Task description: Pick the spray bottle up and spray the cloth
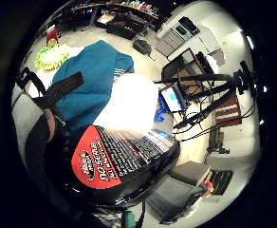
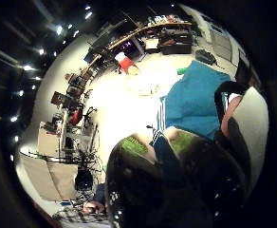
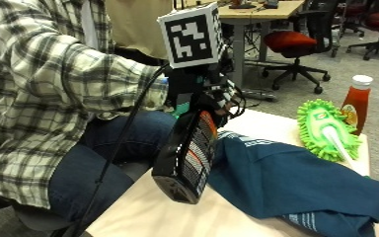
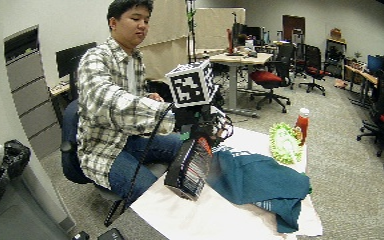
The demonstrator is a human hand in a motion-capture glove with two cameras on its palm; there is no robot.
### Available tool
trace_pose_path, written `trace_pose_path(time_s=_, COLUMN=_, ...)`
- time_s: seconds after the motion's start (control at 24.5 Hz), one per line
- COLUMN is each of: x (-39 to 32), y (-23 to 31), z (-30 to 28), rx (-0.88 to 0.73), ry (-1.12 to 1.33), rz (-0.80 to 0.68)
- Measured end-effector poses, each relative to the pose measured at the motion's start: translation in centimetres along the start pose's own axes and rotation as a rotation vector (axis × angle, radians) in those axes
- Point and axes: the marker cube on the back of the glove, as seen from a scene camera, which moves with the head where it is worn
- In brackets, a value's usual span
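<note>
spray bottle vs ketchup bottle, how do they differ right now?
The spray bottle is black with a red label; the ketchup bottle is red with a white cap. The spray bottle is lifted and tilted in the gloved right hand, beside the teal cloth; the ketchup bottle stands upright and untouched at the table's far end by the green duster.

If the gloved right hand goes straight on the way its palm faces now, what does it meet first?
Probably the blue cloth. The right hand holds the spray bottle off the table, and both palm views look out over that cloth. How far off it lies is unclear.
</note>
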Motion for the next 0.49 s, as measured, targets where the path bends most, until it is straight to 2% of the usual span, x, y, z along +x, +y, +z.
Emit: trace_pose_path(time_s=0.49, x=-2.1, y=0.3, z=2.4, rx=-0.097, ry=0.212, rz=-0.067)
